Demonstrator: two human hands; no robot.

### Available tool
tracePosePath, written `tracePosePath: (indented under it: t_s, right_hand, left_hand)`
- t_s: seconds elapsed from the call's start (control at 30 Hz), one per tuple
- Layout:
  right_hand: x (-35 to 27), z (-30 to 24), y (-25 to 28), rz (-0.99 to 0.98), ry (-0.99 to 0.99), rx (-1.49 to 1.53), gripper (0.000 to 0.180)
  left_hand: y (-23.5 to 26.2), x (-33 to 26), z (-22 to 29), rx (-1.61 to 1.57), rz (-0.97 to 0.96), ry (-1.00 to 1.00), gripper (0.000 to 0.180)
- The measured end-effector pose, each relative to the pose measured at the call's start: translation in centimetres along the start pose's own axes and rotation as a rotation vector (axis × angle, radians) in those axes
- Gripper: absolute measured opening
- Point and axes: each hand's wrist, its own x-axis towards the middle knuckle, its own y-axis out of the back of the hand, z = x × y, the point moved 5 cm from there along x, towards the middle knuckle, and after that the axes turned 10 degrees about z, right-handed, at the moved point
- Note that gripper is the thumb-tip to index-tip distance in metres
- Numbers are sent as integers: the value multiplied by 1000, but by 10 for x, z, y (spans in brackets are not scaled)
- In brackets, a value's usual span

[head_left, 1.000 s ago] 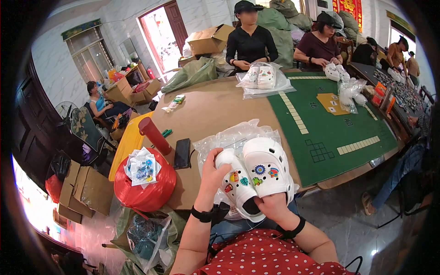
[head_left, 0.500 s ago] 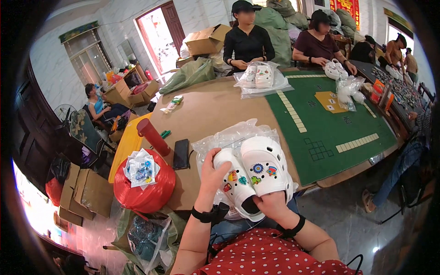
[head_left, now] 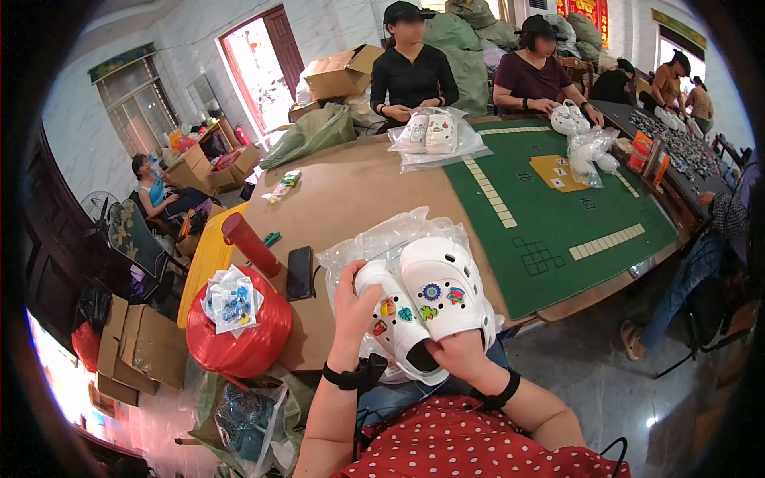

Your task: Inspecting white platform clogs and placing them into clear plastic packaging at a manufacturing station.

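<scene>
Two white clogs lie side by side in front of me, toes pointing away. Colourful charms sit on the left clog and on the right clog. My left hand is closed round the left clog's outer side near the toe, thumb on top. The curled fingers of my right hand reach into the foot opening of the right clog and grip it; their tips are hidden inside. Under the clogs a clear plastic bag spreads over the brown tabletop.
A red twine roll bears a small bag of charms. Beside it are a dark red cylinder, a black phone and green-handled scissors. A green mat lies right; two co-workers handle bagged clogs and white clogs opposite.
The whole view has shifted slightly, so everything appears a little further left. Both hands keep the same hold on the clogs.
</scene>
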Motion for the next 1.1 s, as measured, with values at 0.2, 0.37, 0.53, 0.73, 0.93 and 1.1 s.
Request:
tracePosePath:
  t_s: [0.2,0.37,0.53,0.73,0.93,1.1]
  right_hand:
    - [-3,2,-1,23,10,-19,52]
    - [-1,0,-2,27,-3,-41,51]
    - [-2,2,-1,67,11,-23,49]
    - [3,-1,1,47,7,-31,49]
    - [2,1,0,52,12,-41,47]
    - [5,-1,1,89,23,-41,45]
  left_hand:
    - [0,-2,8,-2,-36,-37,55]
    - [3,-3,7,-84,-80,-5,58]
    - [3,-4,2,-110,-97,-1,59]
    - [2,-4,4,-119,-85,11,59]
    - [-2,-1,7,-39,-50,22,56]
    - [-6,0,12,102,38,23,54]
